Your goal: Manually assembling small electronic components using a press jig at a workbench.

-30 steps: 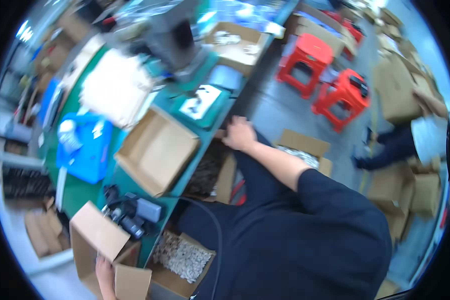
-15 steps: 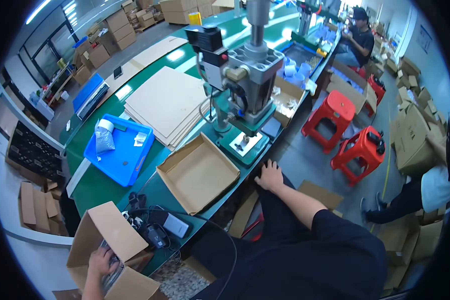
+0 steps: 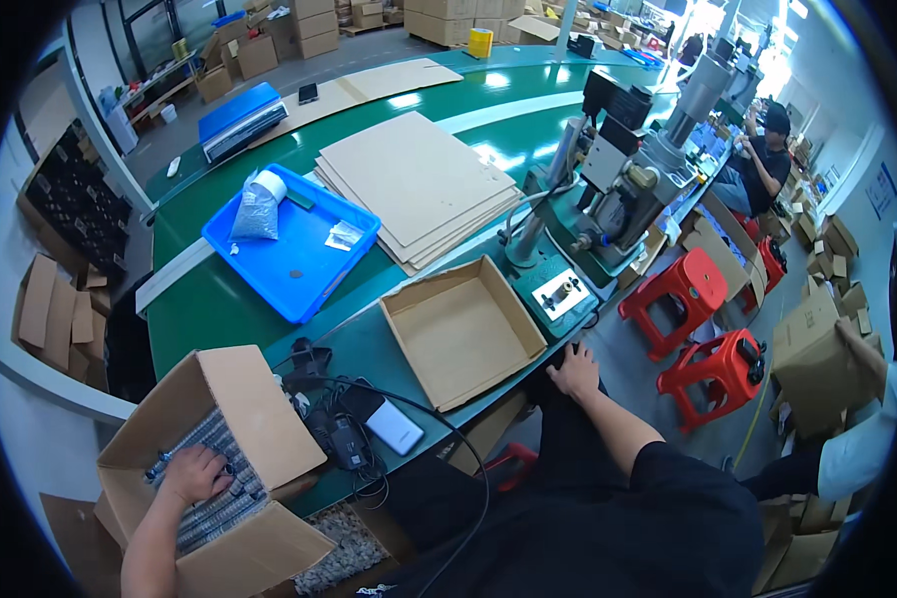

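Note:
My left hand (image 3: 195,472) reaches into an open cardboard box (image 3: 259,414) at the lower left. Its fingers curl down onto tightly packed rows of small silvery metal parts (image 3: 234,508); the fingertips are partly hidden. My right hand (image 3: 575,373) rests at my dark-clothed knee by the table's front edge, fingers apart and holding nothing. Just beyond it stands a bench press (image 3: 628,199), with a metal plate (image 3: 564,294) on its green base. A shallow cardboard tray (image 3: 463,334) lies between the press and the box, with nothing in it.
A blue tray (image 3: 304,289) holds a filled bag and a small packet. Cardboard sheets (image 3: 414,184) are stacked behind. A white power bank (image 3: 394,429), adapters and a black cable lie beside the box. Red stools (image 3: 673,299) stand right; one person sits beyond, another handles a carton (image 3: 812,339).
My view has swung left and down, so more of the box and its rows of metal parts shows. My left hand stays in the box, fingers now more curled. My right hand remains at my knee.

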Tool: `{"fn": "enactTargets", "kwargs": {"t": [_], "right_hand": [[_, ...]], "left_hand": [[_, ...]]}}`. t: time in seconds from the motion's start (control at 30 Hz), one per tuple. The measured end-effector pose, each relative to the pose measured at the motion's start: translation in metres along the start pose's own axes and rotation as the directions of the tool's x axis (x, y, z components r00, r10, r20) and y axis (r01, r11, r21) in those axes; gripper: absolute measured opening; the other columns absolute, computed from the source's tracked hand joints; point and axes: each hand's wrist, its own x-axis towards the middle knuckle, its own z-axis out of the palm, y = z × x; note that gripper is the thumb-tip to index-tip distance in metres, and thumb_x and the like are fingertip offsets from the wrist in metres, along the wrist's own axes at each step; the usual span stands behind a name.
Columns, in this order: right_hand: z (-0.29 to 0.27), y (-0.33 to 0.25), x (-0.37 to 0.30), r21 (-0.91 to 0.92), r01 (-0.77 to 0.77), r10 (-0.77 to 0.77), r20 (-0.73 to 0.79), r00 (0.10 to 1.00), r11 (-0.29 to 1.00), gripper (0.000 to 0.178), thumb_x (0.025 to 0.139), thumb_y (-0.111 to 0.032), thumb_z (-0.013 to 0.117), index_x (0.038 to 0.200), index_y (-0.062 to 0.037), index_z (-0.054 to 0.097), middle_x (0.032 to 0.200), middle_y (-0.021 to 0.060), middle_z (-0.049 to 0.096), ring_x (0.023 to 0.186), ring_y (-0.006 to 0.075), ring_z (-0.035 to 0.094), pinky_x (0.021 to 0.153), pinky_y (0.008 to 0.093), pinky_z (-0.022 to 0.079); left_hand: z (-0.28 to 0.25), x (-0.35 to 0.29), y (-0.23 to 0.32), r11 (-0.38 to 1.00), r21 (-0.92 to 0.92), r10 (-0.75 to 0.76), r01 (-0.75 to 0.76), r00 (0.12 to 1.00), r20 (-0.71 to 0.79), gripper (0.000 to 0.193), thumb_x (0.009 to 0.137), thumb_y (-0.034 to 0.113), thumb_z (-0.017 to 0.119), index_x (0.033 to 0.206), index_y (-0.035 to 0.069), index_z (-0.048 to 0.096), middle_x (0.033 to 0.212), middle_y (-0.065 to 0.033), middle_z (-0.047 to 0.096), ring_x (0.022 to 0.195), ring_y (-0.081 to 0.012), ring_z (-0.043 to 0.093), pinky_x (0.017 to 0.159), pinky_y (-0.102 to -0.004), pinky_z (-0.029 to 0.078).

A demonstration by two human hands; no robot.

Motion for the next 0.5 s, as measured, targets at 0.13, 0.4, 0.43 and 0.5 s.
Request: {"fn": "enactTargets", "kwargs": {"t": [0.13,0.4,0.43,0.5], "right_hand": [[0.008,0.000,-0.003,-0.025,-0.004,0.003,-0.015,1.000,1.000,0.074,0.079,-0.046,0.064,0.137,-0.0049,0.043,0.140,0.0231,0.039,0.126,0.0395,0.041,0.098,0.0528,0.040],[0.014,0.006,-0.003,0.014,0.030,-0.028,-0.098,0.995,0.999,0.070,0.077,-0.044,0.066,0.133,-0.0057,0.049,0.133,0.0208,0.044,0.120,0.0393,0.045,0.095,0.0517,0.042],[0.013,0.007,-0.002,0.021,0.055,-0.052,-0.111,0.992,0.998,0.067,0.077,-0.044,0.066,0.130,-0.0054,0.051,0.130,0.0200,0.045,0.118,0.0384,0.046,0.093,0.0512,0.043],[0.019,0.009,-0.003,0.062,0.083,-0.069,-0.201,0.977,0.995,0.062,0.076,-0.045,0.066,0.122,-0.0051,0.057,0.125,0.0179,0.047,0.115,0.0358,0.047,0.090,0.0505,0.044]], "left_hand": [[0.003,0.002,0.004,0.999,-0.018,-0.046,0.045,0.999,-0.023,0.033,0.067,0.027,0.073,0.090,0.005,0.061,0.075,-0.0095,0.057,0.071,-0.0283,0.058,0.060,-0.0395,0.047],[-0.031,-0.002,-0.006,0.986,0.026,-0.168,0.167,0.986,0.018,0.025,0.074,0.019,0.069,0.093,0.006,0.059,0.076,-0.0107,0.057,0.070,-0.0297,0.058,0.058,-0.0380,0.048],[-0.042,-0.001,-0.007,0.969,0.032,-0.244,0.244,0.970,-0.020,0.026,0.075,0.016,0.068,0.097,0.005,0.059,0.078,-0.0122,0.057,0.070,-0.0312,0.058,0.058,-0.0390,0.048],[-0.056,-0.012,-0.005,0.953,0.052,-0.267,0.299,0.909,-0.318,0.027,0.079,0.004,0.066,0.105,-0.002,0.059,0.081,-0.0149,0.056,0.061,-0.0298,0.054,0.054,-0.0379,0.045]]}}
